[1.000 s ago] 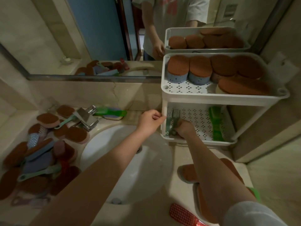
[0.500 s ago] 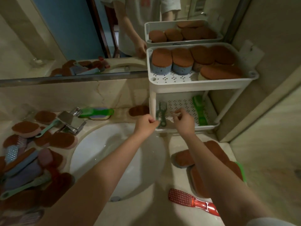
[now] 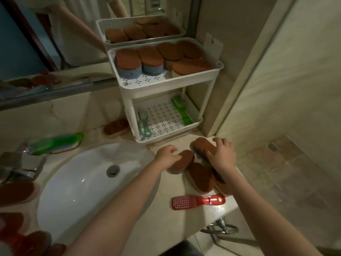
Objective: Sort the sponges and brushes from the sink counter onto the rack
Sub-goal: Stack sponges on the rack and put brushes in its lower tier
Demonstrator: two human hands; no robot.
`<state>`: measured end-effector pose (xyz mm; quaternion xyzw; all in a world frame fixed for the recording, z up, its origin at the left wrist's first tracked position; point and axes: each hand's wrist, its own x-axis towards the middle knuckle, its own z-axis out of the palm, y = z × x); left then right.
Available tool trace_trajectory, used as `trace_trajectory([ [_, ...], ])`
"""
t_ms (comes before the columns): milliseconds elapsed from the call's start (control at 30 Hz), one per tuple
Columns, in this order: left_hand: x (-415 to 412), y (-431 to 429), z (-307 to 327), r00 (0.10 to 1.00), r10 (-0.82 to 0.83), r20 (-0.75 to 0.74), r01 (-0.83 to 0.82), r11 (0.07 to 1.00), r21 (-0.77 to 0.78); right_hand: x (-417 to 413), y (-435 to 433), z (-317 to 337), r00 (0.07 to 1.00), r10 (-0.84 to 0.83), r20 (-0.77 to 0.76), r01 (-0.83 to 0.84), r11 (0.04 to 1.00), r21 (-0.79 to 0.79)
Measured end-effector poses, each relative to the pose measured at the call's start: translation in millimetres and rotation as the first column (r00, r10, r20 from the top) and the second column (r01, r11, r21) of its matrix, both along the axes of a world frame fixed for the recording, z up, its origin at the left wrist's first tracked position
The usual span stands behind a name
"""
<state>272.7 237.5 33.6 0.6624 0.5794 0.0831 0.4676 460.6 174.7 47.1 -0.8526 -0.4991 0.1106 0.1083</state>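
Note:
A white two-tier rack [image 3: 166, 84] stands on the counter's back right. Its top tier holds several brown sponges [image 3: 129, 59]. The lower tier holds a grey-green brush [image 3: 143, 124] and a green brush [image 3: 183, 110]. In front of the rack lie brown sponges. My left hand [image 3: 166, 156] curls around the end of one sponge [image 3: 183, 160]. My right hand [image 3: 222, 156] lies spread over another sponge [image 3: 202, 145], which rests flat. More sponges [image 3: 200, 179] lie under my right wrist, and a red brush [image 3: 197, 201] lies nearer me.
The white sink basin [image 3: 83, 182] fills the middle, with the faucet [image 3: 18, 169] on its left. A green brush [image 3: 55, 143], a sponge [image 3: 116, 127] by the rack and more sponges [image 3: 16, 193] lie around it. The counter ends at the right above tiled floor [image 3: 287, 172].
Both hands have left the rack's lower tier, where the grey-green brush now lies, and come down onto the sponges on the counter in front of it. The view has tilted down.

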Motion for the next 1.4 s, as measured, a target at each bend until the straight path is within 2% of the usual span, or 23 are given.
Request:
trace_trajectory([
  [200, 20.8, -11.5, -23.2, 0.975, -0.125, -0.181, 0.139, 0.988, 0.068, 14.7, -26.5, -14.5, 0.998, -0.059, 0.016, 0.061, 0.983, -0.171],
  [367, 26.7, -14.1, -44.2, 0.920, -0.186, -0.344, 0.223, 0.972, 0.071, 15.0, -26.1, -23.0, 0.997, -0.069, 0.030, 0.074, 0.972, -0.221],
  [467, 30.1, -13.5, -50.3, 0.901, -0.173, -0.399, 0.239, 0.963, 0.124, 17.2, -24.5, -23.7, 0.998, -0.061, 0.027, 0.065, 0.978, -0.201],
  [600, 32.5, -12.5, -51.1, 0.911, -0.105, -0.399, 0.183, 0.970, 0.162, 19.3, -22.0, -19.4, 0.999, -0.049, -0.005, 0.048, 0.997, -0.059],
  [700, 30.9, -10.7, -44.3, 0.954, -0.017, -0.299, 0.065, 0.986, 0.153, 18.4, -15.2, -14.1, 0.996, -0.010, -0.092, 0.015, 0.998, 0.054],
  [800, 25.3, -4.7, -33.3, 0.989, 0.129, -0.072, -0.126, 0.991, 0.043, 12.2, -3.1, -6.7, 0.973, 0.058, -0.224, -0.021, 0.986, 0.164],
  [900, 15.0, -0.3, -16.4, 0.972, 0.195, 0.132, -0.193, 0.981, -0.023, -0.3, 9.7, 3.5, 0.950, 0.144, -0.276, -0.064, 0.958, 0.280],
  [1000, 3.3, -0.3, 9.6, 0.911, 0.271, 0.313, -0.263, 0.962, -0.067, -14.2, 20.0, 19.2, 0.920, 0.212, -0.330, -0.054, 0.901, 0.430],
  [1167, -17.3, -2.1, 59.4, 0.842, 0.260, 0.472, -0.309, 0.951, 0.026, -33.2, 38.3, 61.8, 0.858, 0.311, -0.409, 0.030, 0.765, 0.644],
  [1233, -27.2, -3.1, 80.7, 0.833, 0.205, 0.514, -0.306, 0.945, 0.118, -41.6, 46.9, 85.5, 0.829, 0.362, -0.426, 0.050, 0.711, 0.702],
  [1400, -54.5, -2.3, 138.6, 0.812, 0.086, 0.578, -0.314, 0.898, 0.308, -64.3, 68.4, 146.3, 0.781, 0.497, -0.378, 0.044, 0.561, 0.827],
])
